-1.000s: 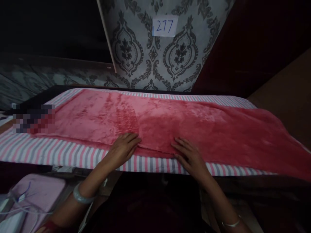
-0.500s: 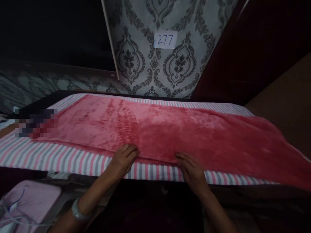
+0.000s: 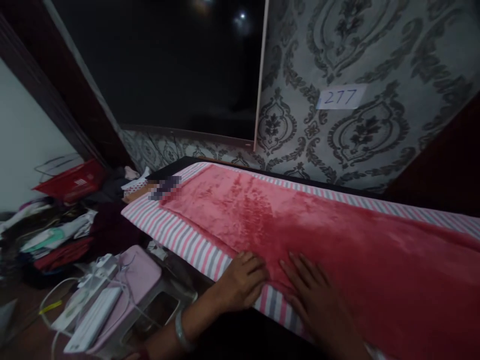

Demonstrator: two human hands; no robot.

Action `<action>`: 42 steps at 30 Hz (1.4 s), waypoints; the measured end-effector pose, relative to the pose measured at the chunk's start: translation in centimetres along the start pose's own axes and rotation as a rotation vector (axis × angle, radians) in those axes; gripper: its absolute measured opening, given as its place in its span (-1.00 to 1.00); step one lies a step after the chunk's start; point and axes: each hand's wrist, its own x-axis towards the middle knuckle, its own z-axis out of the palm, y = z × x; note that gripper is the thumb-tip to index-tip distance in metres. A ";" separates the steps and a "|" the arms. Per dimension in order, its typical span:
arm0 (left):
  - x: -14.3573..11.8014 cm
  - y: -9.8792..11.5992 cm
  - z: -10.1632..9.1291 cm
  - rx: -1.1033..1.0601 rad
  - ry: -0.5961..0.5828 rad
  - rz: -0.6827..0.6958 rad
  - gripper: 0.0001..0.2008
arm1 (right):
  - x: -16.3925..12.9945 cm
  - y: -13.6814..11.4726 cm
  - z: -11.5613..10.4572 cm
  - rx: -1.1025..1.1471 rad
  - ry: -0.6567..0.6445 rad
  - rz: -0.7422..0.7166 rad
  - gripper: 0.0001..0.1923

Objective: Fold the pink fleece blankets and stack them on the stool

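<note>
A long red plush blanket (image 3: 337,240) lies spread over a striped cloth (image 3: 210,255) of pink, grey and white. At the blanket's near edge, my left hand (image 3: 245,280) has its fingers curled together on the fabric; the thumb is hidden. Just to the right, my right hand (image 3: 315,290) rests flat on the plush with its fingers stretched out and slightly apart. Darker brushed patches show in the pile beyond my left hand.
A pink stool (image 3: 142,272) at lower left carries a power strip (image 3: 92,320) and loose cables. Farther left are heaped clothes (image 3: 63,240) and a red bag (image 3: 75,180). Behind the table hang a dark screen (image 3: 168,65) and a paper marked 277 (image 3: 341,96).
The view has swung left, bringing the stool and clothes further in. My right hand has come closer to my left and now lies flatter on the blanket.
</note>
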 end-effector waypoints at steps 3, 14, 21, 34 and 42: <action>-1.3 -1.5 -1.1 0.015 0.097 -0.065 -0.80 | -0.7 0.2 0.7 -0.014 -0.008 -0.030 -0.43; -2.8 -10.0 -7.4 0.310 -0.225 -0.242 -0.67 | -0.5 -0.4 -0.5 0.025 -0.092 0.056 -0.47; -2.2 -11.6 -7.2 0.357 -0.265 -0.188 -0.70 | -0.4 -0.4 -0.8 -0.002 -0.081 0.039 -0.50; -3.9 -10.7 -8.8 0.337 -0.021 -0.231 -0.71 | 1.5 -0.2 -1.5 0.160 -0.087 0.080 -0.60; -4.4 -10.9 -8.0 0.202 -0.049 -0.348 -0.79 | 8.4 -4.8 -0.9 0.248 -0.441 0.102 -0.38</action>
